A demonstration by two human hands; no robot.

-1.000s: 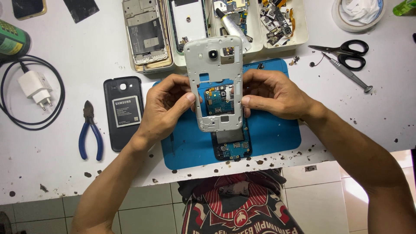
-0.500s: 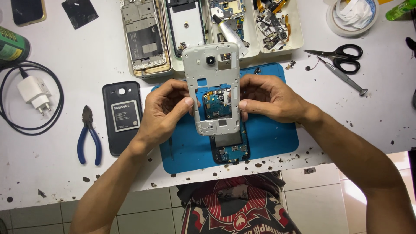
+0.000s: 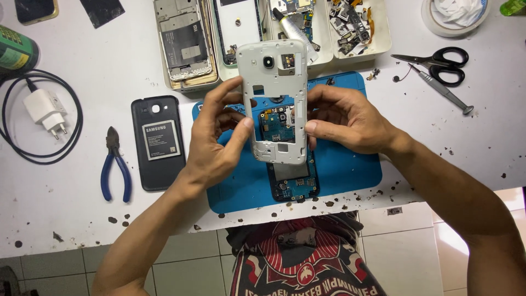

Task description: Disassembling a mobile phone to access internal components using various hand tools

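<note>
A: While both hands stay clamped on it, the frame (image 3: 272,101) has come up further off the phone (image 3: 293,178) than half a sec ago — more blue board showing under its lower edge now.

B: Grip?

A: Left hand (image 3: 216,140) pinches the frame's left rail, thumb vs. fingers; right hand (image 3: 342,118) pinches the right rail. Both closed on it, held tilted over the mat (image 3: 350,170), top end toward the table's far edge.

B: So it's freed?

A: Looks separated, I'd say — the phone lies flat on the mat mid-table, near the front edge, board exposed.

B: Count, quick.

A: One frame, one phone body, one mat. One back cover (image 3: 158,142) w/ batt. on it, just left of the mat. One pair of pliers (image 3: 115,164) further left. One charger (image 3: 44,109) w/ cable, left edge. One pair of scissors (image 3: 438,57) and one screwdriver (image 3: 442,90), right side. Trays (image 3: 378,33) at the far edge — three compartments I can make out, full of parts. One tape roll (image 3: 457,16), far right corner.
</note>
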